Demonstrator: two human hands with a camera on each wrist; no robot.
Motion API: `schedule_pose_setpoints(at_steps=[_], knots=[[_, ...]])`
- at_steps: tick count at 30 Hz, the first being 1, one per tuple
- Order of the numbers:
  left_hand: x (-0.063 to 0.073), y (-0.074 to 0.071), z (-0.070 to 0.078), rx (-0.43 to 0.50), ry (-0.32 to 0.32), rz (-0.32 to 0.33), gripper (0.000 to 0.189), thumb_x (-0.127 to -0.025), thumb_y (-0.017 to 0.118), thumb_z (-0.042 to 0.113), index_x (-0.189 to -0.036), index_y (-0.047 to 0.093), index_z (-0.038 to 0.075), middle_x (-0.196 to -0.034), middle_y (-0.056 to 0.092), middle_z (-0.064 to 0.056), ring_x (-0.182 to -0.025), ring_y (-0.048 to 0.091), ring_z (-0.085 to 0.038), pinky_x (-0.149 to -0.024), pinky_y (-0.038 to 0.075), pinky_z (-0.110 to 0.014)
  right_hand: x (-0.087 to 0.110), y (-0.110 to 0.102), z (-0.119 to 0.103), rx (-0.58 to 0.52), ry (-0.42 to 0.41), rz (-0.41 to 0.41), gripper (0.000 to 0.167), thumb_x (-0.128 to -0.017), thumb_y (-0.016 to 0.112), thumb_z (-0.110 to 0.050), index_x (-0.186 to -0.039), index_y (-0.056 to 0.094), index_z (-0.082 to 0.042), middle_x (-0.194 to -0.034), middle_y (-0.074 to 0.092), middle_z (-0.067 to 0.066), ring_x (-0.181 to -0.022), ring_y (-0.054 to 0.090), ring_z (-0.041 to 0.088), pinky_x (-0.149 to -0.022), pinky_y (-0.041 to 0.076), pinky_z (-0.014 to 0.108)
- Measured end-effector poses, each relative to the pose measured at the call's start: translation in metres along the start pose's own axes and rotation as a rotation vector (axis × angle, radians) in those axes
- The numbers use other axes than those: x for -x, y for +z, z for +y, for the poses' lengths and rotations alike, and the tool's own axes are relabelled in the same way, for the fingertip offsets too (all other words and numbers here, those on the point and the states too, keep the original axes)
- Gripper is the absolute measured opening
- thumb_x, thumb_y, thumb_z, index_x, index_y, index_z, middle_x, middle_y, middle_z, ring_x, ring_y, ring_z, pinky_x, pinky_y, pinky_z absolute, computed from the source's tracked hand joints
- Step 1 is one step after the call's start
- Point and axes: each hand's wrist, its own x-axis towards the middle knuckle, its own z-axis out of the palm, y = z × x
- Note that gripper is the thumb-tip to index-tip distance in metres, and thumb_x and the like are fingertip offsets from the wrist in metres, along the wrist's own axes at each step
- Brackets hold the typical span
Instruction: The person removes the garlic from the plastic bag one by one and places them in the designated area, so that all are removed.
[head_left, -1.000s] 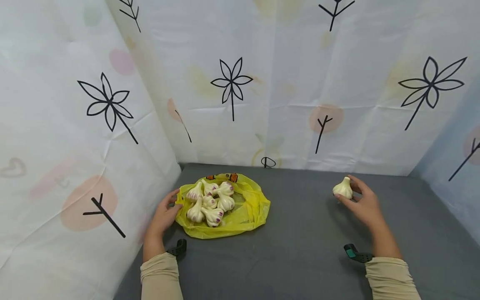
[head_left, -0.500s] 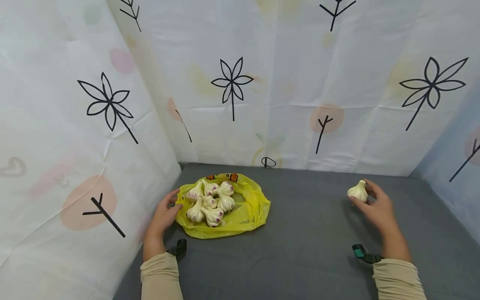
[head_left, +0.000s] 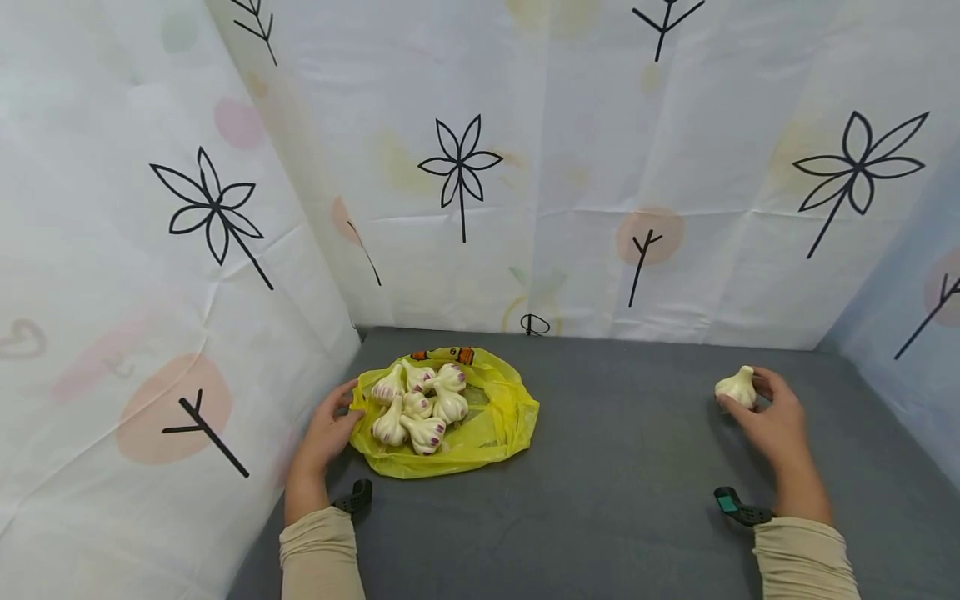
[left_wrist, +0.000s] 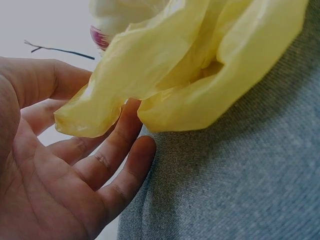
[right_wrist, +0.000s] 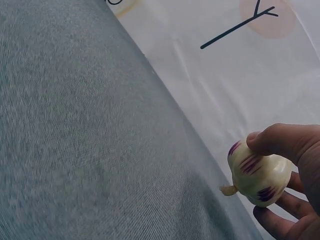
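Head view: my right grip (head_left: 776, 421) was clamped on a single garlic bulb (head_left: 735, 388), toward 2 o'clock on the grey surface (head_left: 585, 467), with the bulb's neck pointing to about 12 o'clock. I couldn't tell whether it touched the surface. From the right wrist I saw my thumb (right_wrist: 280, 139) pressed on one side of it and my other fingers bent round the far side, with purple streaks on the pale skin and a short tan stub poking out toward 8 o'clock. Well apart from it, toward 10 o'clock, lay a crumpled yellow bag (head_left: 517, 417), spread open, with an orange print on its 12 o'clock rim. Seven more garlic bulbs (head_left: 417, 406) sat heaped inside, touching one another and crowded to the bag's 9 o'clock side. My left grip (head_left: 328, 429) held the bag there by its 9 o'clock edge, thumb and forefinger about the thin plastic, while the left wrist view showed my little finger (left_wrist: 140, 152) clear of it. Behind everything, at 12 o'clock, hung a white cloth (head_left: 585, 158) with black line flowers.
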Motion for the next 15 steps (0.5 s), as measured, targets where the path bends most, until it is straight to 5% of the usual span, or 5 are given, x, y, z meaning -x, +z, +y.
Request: schedule_pose_setpoints(at_steps=[9, 15], knots=[[-0.001, 0.000, -0.003, -0.023, 0.015, -0.001, 0.065, -0.107, 0.056, 0.014, -0.167, 0.033, 0.013, -0.155, 0.045, -0.032, -0.137, 0.055, -0.050, -0.104, 0.051, -0.050, 0.000, -0.003, 0.008, 0.029, 0.057, -0.008, 0.073, -0.102, 0.071, -0.024, -0.158, 0.035, 0.008, -0.148, 0.047, 0.038, -0.135, 0.048, 0.057, -0.069, 0.032, 0.005], [-0.002, 0.000, -0.002, -0.026, 0.013, -0.002, 0.065, -0.108, 0.056, 0.015, -0.168, 0.032, 0.013, -0.158, 0.042, -0.032, -0.139, 0.052, -0.052, -0.108, 0.049, -0.056, 0.000, -0.003, 0.012, 0.055, 0.098, -0.018, 0.074, -0.102, 0.070, -0.025, -0.157, 0.034, 0.010, -0.149, 0.045, 0.039, -0.138, 0.046, 0.059, -0.077, 0.043, 0.021]])
